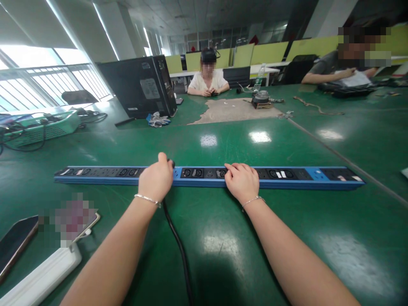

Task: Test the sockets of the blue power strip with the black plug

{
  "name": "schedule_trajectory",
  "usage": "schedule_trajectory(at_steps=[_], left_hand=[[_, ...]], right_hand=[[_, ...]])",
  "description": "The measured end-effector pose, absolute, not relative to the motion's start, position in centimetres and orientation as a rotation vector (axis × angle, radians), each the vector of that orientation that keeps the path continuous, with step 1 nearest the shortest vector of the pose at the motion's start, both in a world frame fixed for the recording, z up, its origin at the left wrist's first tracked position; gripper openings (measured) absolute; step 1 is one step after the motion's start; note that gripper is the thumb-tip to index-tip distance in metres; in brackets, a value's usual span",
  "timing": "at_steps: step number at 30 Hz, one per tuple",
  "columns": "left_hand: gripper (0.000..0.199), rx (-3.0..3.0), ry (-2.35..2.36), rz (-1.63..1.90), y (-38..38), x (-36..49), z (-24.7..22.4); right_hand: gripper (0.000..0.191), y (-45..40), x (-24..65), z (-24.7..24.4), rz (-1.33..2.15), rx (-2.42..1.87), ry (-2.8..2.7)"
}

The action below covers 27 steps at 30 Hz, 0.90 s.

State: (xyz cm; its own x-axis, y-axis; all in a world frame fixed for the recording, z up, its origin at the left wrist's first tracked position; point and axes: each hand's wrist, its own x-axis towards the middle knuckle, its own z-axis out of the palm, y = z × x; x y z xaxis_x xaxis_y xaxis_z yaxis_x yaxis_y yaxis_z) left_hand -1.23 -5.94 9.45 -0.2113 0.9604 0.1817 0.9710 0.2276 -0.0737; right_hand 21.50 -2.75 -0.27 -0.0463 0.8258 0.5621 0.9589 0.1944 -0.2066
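Note:
A long blue power strip (204, 182) with black socket sections lies across the green table (210, 225). My left hand (157, 177) is closed over its left-centre part, around a black plug (172, 163) whose tip shows beside the thumb. A black cable (179, 246) runs from under that hand toward the table's near edge. Right of centre, my right hand (242, 180) rests on the strip with its fingers bent over the top and far edge. Between the hands, several black sockets and a small blue section are visible.
A phone (17, 240) and a white power strip (47, 276) lie at the near left. Farther back are a green basket (47, 129), a black computer case (140, 87) and gloves (157, 120). Two people sit across the table.

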Motion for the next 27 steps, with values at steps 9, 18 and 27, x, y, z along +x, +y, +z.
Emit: schedule_trajectory(at_steps=[9, 18, 27], left_hand=[[0.038, -1.711, -2.489, -0.179, -4.3, -9.7, 12.2], [0.039, -1.846, -2.477, 0.124, -3.5, -14.5, 7.4], [0.039, -1.972, -2.312, 0.411, -2.6, -13.6, 7.6]], right_hand=[[0.032, -2.8, 21.6, -0.2, -0.311, -1.677, -1.93], [0.033, -2.7, 21.7, -0.2, -0.323, -1.679, -1.935], [0.032, -2.6, 21.7, -0.2, -0.327, -1.684, -1.933]])
